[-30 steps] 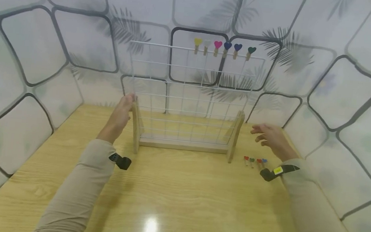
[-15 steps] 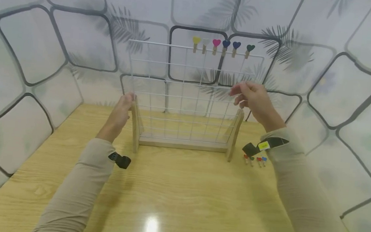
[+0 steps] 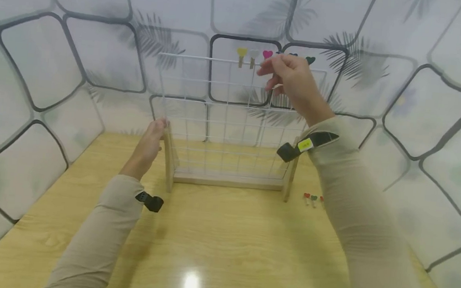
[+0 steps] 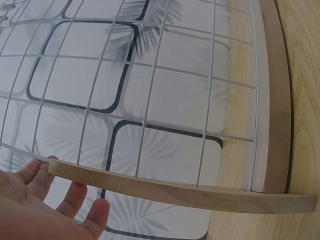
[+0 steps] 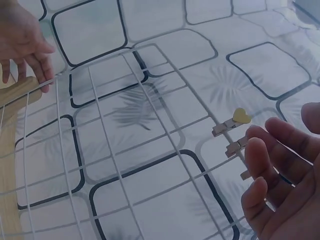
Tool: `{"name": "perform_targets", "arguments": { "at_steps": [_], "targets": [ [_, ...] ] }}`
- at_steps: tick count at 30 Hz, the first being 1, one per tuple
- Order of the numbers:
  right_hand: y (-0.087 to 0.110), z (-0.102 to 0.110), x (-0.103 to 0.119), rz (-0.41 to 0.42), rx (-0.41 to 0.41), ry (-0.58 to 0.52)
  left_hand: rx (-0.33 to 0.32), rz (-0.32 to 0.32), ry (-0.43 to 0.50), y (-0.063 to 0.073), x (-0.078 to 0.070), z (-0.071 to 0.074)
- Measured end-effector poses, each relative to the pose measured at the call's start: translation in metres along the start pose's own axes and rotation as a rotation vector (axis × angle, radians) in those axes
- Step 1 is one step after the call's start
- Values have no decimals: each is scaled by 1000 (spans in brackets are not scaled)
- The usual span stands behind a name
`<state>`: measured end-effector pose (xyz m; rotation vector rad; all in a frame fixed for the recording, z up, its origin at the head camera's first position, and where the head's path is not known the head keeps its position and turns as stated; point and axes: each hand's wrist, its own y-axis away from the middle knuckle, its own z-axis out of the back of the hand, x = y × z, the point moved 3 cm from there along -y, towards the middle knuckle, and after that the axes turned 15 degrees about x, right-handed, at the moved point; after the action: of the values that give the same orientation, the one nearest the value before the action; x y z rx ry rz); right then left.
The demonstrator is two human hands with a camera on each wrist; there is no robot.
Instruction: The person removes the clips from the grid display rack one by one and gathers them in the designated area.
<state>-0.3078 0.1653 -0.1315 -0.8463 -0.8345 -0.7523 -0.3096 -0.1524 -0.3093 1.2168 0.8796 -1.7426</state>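
Observation:
A white wire grid rack (image 3: 217, 104) stands upright in a wooden base. Along its top wire sit several small wooden clothespins with heart tops: a yellow-heart clothespin (image 3: 241, 57), a white-heart clothespin (image 3: 253, 57), a pink-heart clothespin (image 3: 267, 54) and a green-heart clothespin (image 3: 310, 60), plus darker ones behind the hand. My left hand (image 3: 147, 142) touches the top of the left wooden post (image 4: 150, 185) with its fingertips, other fingers loose. My right hand (image 3: 291, 78) is at the top wire, loosely bent fingers (image 5: 258, 155) overlapping the clothespins; no clothespin shows pinched between them.
More heart clothespins (image 3: 306, 198) lie on the wooden table (image 3: 222, 235) right of the rack, partly covered by the right sleeve (image 3: 352, 205). Patterned panels (image 3: 98, 50) rise behind and at both sides.
My right hand has risen from beside the rack's right post, up and left to the clothespins on the top wire. My left hand stays at the left post.

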Motion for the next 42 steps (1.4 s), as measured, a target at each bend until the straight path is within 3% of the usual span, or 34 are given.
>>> {"name": "perform_targets", "arguments": {
  "at_steps": [4, 7, 9, 11, 17, 21, 23, 28, 32, 36, 39, 42],
  "targets": [
    [-13, 0, 17, 23, -25, -24, -1, 1, 1, -4, -1, 1],
    [-23, 0, 27, 24, -54, 40, -6, 2, -8, -4, -2, 1],
    [-29, -1, 33, -10, -68, 137, -8, 1, -12, -3, -4, 1],
    [-35, -3, 38, -73, -54, 303, -9, -1, -13, -3, -6, 0],
    [-49, -13, 44, -253, 43, 750, -15, -11, -8, -2, -9, -2],
    [-54, -17, 43, -294, 36, 847, -12, -7, -6, -2, -9, -1],
    [-56, -19, 42, -302, 30, 874, -5, -2, 1, 3, -17, -4],
    [-58, -23, 38, -306, -21, 812, -2, 1, -4, 4, -16, -4],
    [-60, -24, 31, -294, -98, 607, -17, 1, -19, 0, -6, -1],
    [-57, -23, 29, -185, -164, 385, -21, 5, -17, 1, -4, -2],
    [-50, -22, 29, -90, -135, 292, -19, 5, -13, 2, -3, -2],
    [-39, -21, 26, -80, -49, 270, -23, 4, -10, 3, -3, -1]
  ]
}}
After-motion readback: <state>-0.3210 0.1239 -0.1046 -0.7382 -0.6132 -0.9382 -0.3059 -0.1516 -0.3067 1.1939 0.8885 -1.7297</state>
